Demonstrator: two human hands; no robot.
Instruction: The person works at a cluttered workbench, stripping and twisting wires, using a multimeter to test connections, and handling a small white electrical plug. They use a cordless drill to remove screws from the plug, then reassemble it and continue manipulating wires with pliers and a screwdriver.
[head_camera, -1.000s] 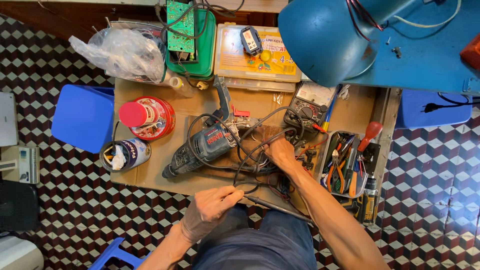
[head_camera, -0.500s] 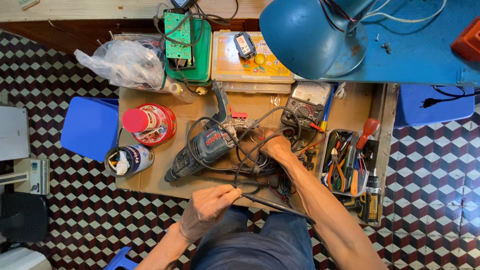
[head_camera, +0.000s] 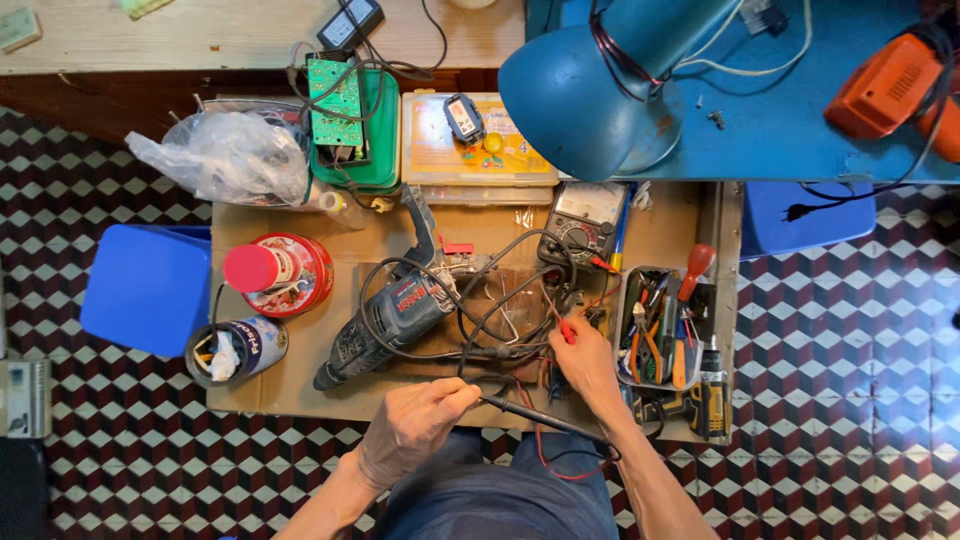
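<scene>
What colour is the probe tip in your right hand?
Red; the probe in the right hand shows best in the head view.

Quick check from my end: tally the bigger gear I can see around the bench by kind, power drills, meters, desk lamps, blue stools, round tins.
Power drills: 2, the grey one on the bench and the orange one top right
Meters: 1, the analogue multimeter
Desk lamps: 1, the blue lamp
Blue stools: 2, left and right
Round tins: 2, red and dark
Total: 8
</scene>
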